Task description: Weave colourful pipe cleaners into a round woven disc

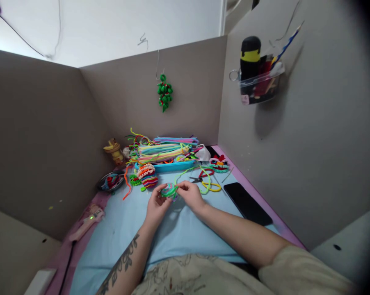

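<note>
Nearest the camera, a cream sleeve and a tattooed forearm led out over the light-blue mat (179,237) on the counter, where the left hand (156,207) and right hand (189,194) met near the mat's middle, each grip pinched narrow on a small green-and-pink pipe-cleaner coil (169,191) held between them. Farther off lay a pile of pipe cleaners (165,151), with a striped coil (147,175) just left of the hands, scissors (196,179) and a yellow loop (212,187) to the right, and a black phone (247,203) near the right wall.

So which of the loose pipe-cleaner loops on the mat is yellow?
The yellow loop, lying flat just right of the right hand; the loop behind it near the scissors is red.
</note>
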Demonstrator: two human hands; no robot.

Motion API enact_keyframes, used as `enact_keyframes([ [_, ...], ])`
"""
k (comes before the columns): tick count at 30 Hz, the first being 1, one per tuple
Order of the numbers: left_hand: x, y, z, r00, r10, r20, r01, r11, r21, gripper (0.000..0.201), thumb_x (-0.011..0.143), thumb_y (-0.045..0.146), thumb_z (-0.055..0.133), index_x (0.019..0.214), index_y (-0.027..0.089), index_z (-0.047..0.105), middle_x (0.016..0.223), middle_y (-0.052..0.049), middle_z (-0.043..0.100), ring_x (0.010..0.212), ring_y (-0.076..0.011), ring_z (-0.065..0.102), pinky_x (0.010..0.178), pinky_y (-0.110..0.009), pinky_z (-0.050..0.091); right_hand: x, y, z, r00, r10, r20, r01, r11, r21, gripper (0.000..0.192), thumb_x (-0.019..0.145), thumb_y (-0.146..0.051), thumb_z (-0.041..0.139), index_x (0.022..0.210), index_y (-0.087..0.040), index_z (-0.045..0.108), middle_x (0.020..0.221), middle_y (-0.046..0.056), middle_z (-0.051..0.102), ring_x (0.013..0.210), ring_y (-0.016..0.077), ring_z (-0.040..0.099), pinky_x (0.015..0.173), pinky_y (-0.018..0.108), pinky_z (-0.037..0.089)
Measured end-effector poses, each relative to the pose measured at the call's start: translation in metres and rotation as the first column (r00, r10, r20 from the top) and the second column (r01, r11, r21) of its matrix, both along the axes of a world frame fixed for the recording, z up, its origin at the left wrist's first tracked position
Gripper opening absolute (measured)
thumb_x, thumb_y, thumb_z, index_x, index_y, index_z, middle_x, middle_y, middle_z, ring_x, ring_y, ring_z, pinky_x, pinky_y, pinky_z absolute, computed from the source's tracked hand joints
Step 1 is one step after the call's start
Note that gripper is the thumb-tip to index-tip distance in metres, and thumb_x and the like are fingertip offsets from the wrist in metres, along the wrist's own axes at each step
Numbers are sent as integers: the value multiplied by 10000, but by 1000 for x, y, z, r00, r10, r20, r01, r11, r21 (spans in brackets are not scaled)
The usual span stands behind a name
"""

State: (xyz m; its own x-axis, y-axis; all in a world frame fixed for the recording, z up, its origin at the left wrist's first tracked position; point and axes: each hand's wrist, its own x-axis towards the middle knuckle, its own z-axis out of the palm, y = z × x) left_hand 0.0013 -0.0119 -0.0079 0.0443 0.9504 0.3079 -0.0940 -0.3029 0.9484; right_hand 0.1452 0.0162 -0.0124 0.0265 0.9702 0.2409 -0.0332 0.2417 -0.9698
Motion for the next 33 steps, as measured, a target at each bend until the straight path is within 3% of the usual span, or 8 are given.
enact_keyframes([
  [3, 2, -1, -1, 1000, -21, -19, 21, 1000, 21, 489, 653, 236, 686, 1103, 182, 503, 1166, -122, 533, 1007, -223, 551, 811, -327, 473, 2, -1, 2, 998, -55, 14, 54, 998, 42, 103, 683, -221, 557, 717, -160, 632, 626, -2, 604, 582, 125, 527, 557, 236, 413],
  [6, 3, -1, 0, 999, -26, -29, 26, 1000, 10, 462, 653, 235, 685, 1077, 190, 507, 1176, -114, 528, 1008, -219, 548, 783, -313, 483, 5, 0, 6, 982, -134, 130, 106, 974, 201, 139, 690, -155, 508, 728, -173, 641, 702, 20, 601, 666, 141, 544, 588, 243, 419],
  [9, 3, -1, -1, 999, 3, -36, -3, 1000, -9, 453, 633, 241, 698, 1046, 192, 516, 1139, -108, 549, 987, -220, 555, 753, -307, 493, 8, 1, 7, 960, -165, 224, 78, 932, 353, 189, 698, -115, 473, 745, -188, 641, 745, 31, 590, 713, 148, 543, 609, 251, 419],
  [11, 2, 0, -2, 998, 25, -50, -26, 1000, -7, 451, 631, 244, 697, 1044, 190, 523, 1116, -106, 556, 976, -220, 557, 741, -306, 497, 8, 1, 6, 955, -166, 245, 64, 924, 376, 193, 701, -110, 463, 755, -189, 631, 749, 28, 595, 711, 147, 541, 625, 255, 421],
  [16, 2, -1, -4, 991, 48, -123, -42, 998, 52, 422, 661, 224, 666, 1062, 188, 542, 1128, -110, 540, 999, -219, 543, 742, -297, 490, 4, 4, 0, 980, -95, 175, 61, 979, 192, 123, 708, -169, 473, 760, -185, 583, 671, -9, 588, 620, 131, 534, 586, 242, 419],
  [23, 4, -3, -1, 975, 94, -200, -73, 991, 111, 389, 640, 183, 650, 1024, 207, 592, 1170, -101, 532, 1074, -237, 505, 713, -276, 484, -1, 8, -5, 991, -115, 72, 109, 990, 85, 58, 685, -233, 519, 688, -180, 543, 609, -23, 538, 584, 122, 491, 560, 232, 403],
  [30, -2, 1, -7, 950, 222, -219, -195, 971, 137, 399, 649, 195, 645, 1043, 210, 579, 1099, -84, 557, 920, -214, 564, 676, -281, 480, 0, 10, -8, 992, 127, 25, -124, 987, -105, 127, 599, -267, 641, 644, -148, 631, 538, -30, 566, 522, 104, 485, 528, 221, 384],
  [33, -4, 4, -9, 946, 247, -210, -224, 966, 128, 389, 657, 189, 630, 1040, 200, 565, 1075, -83, 568, 895, -207, 574, 706, -296, 475, -1, 7, -6, 987, 152, 55, -149, 986, -70, 126, 597, -265, 661, 639, -147, 646, 569, -22, 577, 563, 110, 507, 575, 233, 403],
])
